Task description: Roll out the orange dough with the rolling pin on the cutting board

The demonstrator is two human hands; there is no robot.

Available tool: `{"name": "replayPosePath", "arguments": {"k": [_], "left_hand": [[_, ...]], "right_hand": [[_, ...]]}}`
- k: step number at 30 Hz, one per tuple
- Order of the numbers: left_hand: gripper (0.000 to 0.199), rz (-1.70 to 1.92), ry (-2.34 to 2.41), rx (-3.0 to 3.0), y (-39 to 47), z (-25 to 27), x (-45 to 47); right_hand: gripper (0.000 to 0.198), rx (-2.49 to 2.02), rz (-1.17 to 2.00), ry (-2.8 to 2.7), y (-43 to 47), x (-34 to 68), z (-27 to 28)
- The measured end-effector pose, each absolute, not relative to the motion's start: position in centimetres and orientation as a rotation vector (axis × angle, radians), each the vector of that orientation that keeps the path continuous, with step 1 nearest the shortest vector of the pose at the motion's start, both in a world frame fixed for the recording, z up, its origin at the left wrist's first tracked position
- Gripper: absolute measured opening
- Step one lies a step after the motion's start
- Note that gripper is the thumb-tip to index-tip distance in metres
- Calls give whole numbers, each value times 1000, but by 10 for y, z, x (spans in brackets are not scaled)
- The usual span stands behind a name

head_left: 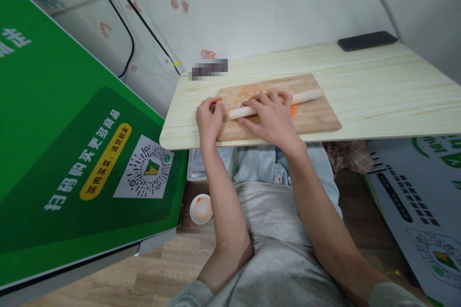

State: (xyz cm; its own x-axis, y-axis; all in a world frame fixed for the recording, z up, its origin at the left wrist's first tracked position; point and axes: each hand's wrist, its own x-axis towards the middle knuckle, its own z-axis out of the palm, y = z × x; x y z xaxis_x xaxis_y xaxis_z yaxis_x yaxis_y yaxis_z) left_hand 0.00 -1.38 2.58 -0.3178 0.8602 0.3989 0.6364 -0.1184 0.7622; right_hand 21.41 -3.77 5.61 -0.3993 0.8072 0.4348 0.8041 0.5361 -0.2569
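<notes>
A pale wooden rolling pin lies slantwise across a wooden cutting board. My right hand is laid over the middle of the pin, fingers curved across it and thumb towards its left end. Under the pin and hand a piece of flat orange material shows at the edge; most of it is hidden, and I cannot tell its kind. Orange smears and whitish bits mark the board behind the pin. At the board's left edge my left hand is closed in a pinch, with a little orange at the fingertips.
The board rests on a narrow light wood table against the wall. A black phone-like slab lies at its back right. A blurred-out object is at the back left. Below stands a white bowl; a green panel flanks the left.
</notes>
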Motion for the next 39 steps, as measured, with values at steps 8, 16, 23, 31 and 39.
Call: {"name": "replayPosePath", "arguments": {"k": [8,16,23,31,39], "left_hand": [[18,1406,1930,1650,-15,29,2],[18,1410,1918,1646,-15,29,2],[19,1425,1915,1650,-15,28,2],[19,1445,1886,1671,-10,22,-4],[18,1469,1874,1682,-10,22,-4]], "right_hand": [[48,-1315,2,-2279,-38,214,58],[49,-1332,14,-2282,-38,214,58],[50,-1307,2,-2269,-38,214,56],[53,-1313,-31,-2282,-37,214,55],[49,-1337,-44,-2291,-36,212,55]]}}
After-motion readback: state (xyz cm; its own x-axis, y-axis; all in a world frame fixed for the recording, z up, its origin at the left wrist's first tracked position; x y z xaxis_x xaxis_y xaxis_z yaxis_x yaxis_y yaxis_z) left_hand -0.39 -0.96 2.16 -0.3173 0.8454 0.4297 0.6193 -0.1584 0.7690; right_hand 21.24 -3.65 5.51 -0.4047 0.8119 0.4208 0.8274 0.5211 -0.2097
